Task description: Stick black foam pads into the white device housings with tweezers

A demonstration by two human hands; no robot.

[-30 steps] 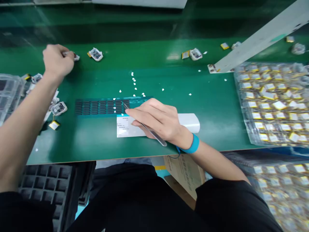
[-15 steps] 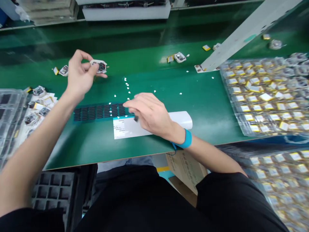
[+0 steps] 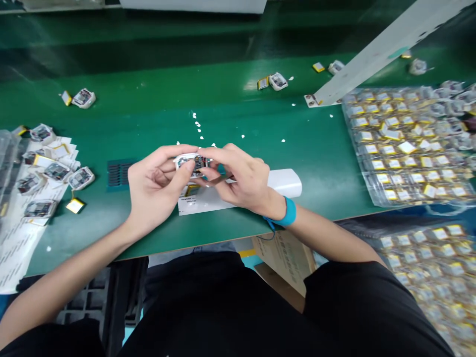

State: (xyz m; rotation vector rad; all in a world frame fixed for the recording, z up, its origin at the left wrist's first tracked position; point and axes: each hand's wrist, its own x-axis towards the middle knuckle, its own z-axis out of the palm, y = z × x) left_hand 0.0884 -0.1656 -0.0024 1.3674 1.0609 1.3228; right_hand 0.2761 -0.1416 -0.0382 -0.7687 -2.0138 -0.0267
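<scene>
Hiding the circuit module (image 3: 195, 162) between both hands (image 3: 241, 181)

No legible text: print on white label (image 3: 201, 203) under hands (image 3: 241, 181), cardboard (image 3: 286, 260) too small.

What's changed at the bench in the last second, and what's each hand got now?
The left hand carried the module from the far left to mid-bench, and the right hand came over to it. Both now hold it above the white card. The battery trays stayed put.

Circuit module (image 3: 194, 161) partly hidden, label text (image 3: 189, 202) illegible
</scene>
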